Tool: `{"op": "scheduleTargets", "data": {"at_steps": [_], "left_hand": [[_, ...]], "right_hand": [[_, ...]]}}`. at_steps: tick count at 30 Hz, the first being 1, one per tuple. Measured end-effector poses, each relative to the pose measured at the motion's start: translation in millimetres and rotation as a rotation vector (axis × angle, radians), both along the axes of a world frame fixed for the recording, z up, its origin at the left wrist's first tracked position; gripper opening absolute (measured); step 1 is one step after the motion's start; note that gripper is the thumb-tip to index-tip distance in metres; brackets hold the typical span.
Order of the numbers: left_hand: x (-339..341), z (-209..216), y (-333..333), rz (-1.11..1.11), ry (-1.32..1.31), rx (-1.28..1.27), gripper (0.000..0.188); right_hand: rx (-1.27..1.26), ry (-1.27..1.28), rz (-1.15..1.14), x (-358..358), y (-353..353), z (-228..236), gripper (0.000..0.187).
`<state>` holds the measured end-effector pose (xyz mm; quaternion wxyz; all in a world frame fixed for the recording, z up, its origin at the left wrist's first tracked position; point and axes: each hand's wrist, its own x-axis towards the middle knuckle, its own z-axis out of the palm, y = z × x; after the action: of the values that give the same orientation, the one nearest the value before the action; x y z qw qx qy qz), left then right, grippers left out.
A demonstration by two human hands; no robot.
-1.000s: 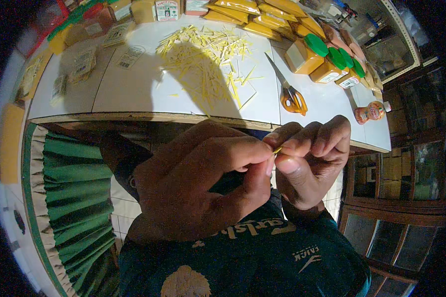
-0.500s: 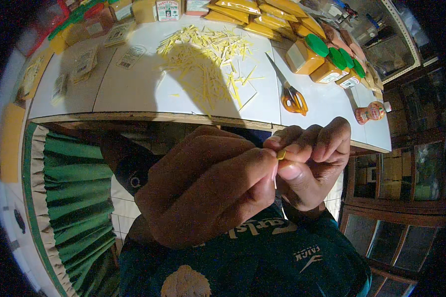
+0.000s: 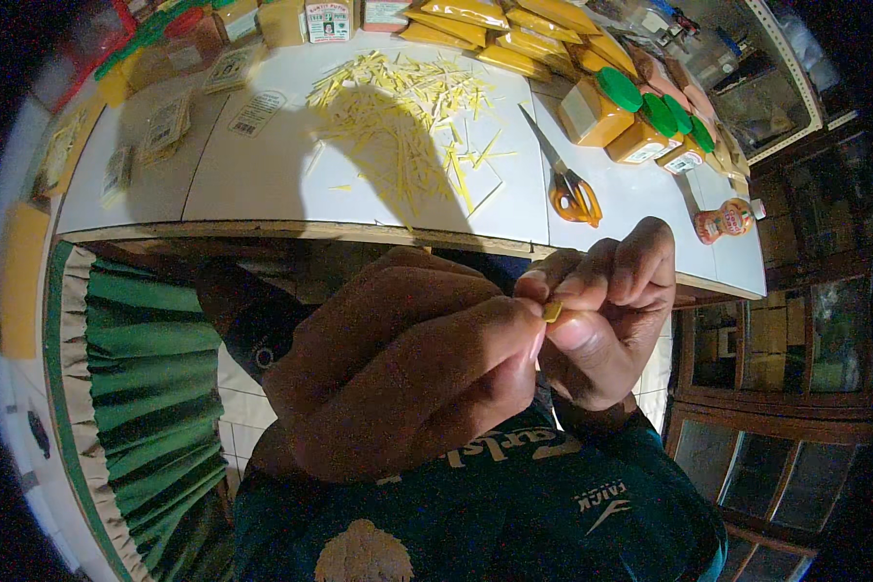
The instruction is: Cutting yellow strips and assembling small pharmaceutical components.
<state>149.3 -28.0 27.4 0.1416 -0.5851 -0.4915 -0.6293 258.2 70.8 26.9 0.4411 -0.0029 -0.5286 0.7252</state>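
Close in front of my chest, both hands meet over a small folded yellow strip. My right hand pinches it between thumb and fingertips, its other fingers curled above. My left hand is closed, with thumb and forefinger pressed together right beside the strip; whether they also grip part of it is hidden. Beyond my hands, a loose heap of thin yellow and white strips lies on the white table. Scissors with orange and black handles lie to the right of the heap.
Jars with green lids and a small bottle stand at the right. Yellow packets are piled at the back. Flat labelled packets lie at the left. A green curtain hangs below the table edge.
The yellow strip has turned slightly and sits a little lower between my fingertips. My right hand has shifted slightly left, and my left hand has barely moved.
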Motion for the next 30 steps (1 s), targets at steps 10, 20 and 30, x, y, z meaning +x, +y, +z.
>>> {"op": "scheduleTargets", "data": {"at_steps": [10,20,30], "left_hand": [[-0.4,-0.5,2.0,0.024,-0.018,0.009,0.023],[1.5,4.7,-3.8,0.04,-0.008,-0.107,0.026],[1.4,4.9,-4.4,0.068,-0.002,-0.132,0.026]], "right_hand": [[0.004,0.044,0.02,-0.3,1.6,-1.2,0.044],[-0.019,0.159,0.068,-2.7,4.1,-4.3,0.04],[0.039,0.173,0.035,-4.9,4.1,-6.0,0.039]]}}
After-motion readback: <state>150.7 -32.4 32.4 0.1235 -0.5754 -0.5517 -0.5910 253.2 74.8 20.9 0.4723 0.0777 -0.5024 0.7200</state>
